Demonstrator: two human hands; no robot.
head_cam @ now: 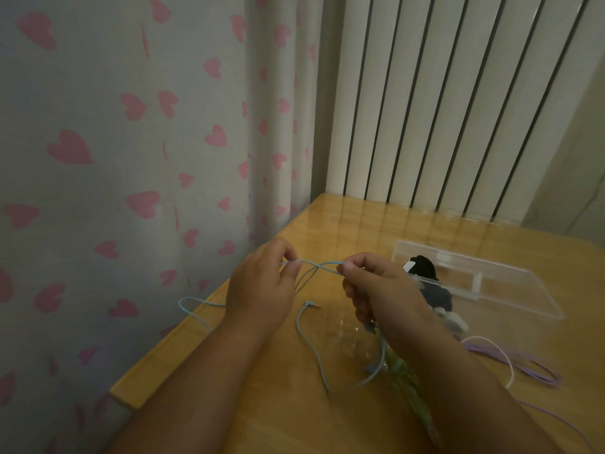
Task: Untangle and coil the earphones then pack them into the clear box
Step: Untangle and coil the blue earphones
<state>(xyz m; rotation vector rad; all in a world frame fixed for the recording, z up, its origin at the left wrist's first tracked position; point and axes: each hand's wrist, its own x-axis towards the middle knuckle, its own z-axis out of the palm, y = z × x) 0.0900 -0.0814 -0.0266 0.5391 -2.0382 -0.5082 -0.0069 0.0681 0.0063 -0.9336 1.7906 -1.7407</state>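
A light blue earphone cable (319, 266) is stretched between my two hands above the wooden table (294, 404). My left hand (262, 286) pinches one end of the stretched part between thumb and fingers. My right hand (376, 286) pinches the other end, and more blue cable hangs below its palm. Strands cross in a knot midway between the hands. A loose loop trails off the table's left edge, and the plug end (309, 303) lies on the table. The clear box (474, 280) lies open behind my right hand.
A black and white item (422, 267) sits at the box's near left corner. Purple and white cables (510, 362) lie on the table at the right. A heart-patterned curtain (131, 158) hangs left of the table, and a ribbed wall panel stands behind it.
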